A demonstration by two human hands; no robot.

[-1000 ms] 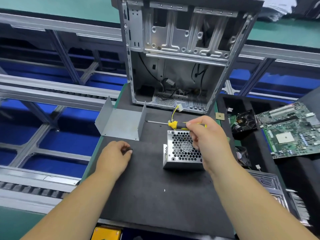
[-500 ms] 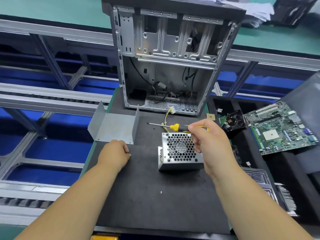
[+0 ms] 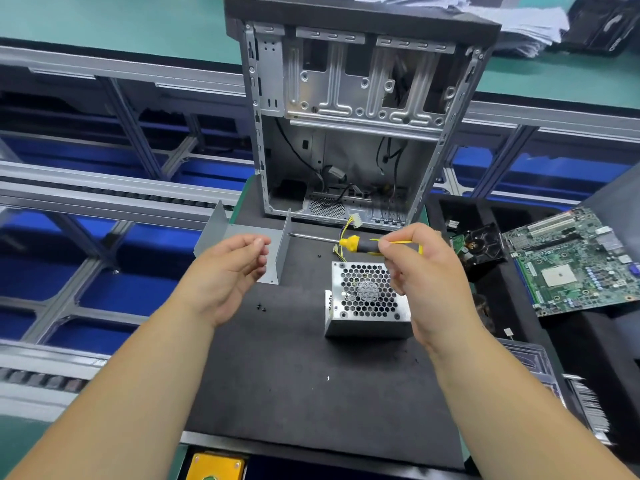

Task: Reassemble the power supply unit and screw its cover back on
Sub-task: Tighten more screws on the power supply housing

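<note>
The silver power supply unit (image 3: 367, 306) sits on the black mat (image 3: 311, 393), honeycomb fan grille facing up. Its bent grey cover (image 3: 273, 244) lies apart to the upper left, open side up. My right hand (image 3: 426, 271) grips a yellow-and-black screwdriver (image 3: 356, 244) level above the unit's far edge, tip pointing left. My left hand (image 3: 232, 271) hovers in front of the cover, thumb pinched against the fingertips on a tiny screw that is mostly hidden. Loose black screws (image 3: 261, 308) lie on the mat below it, and another screw (image 3: 319, 254) near the shaft.
An open computer case (image 3: 349, 116) stands upright behind the mat. A green motherboard (image 3: 571, 261) and a black fan (image 3: 483, 244) lie to the right. Conveyor rails (image 3: 104, 192) run along the left. A yellow part (image 3: 214, 465) sits at the near edge.
My left hand has lifted off the mat, where it touched a small black screw, and now hovers with fingertips pinched. The right hand has raised the screwdriver slightly.
</note>
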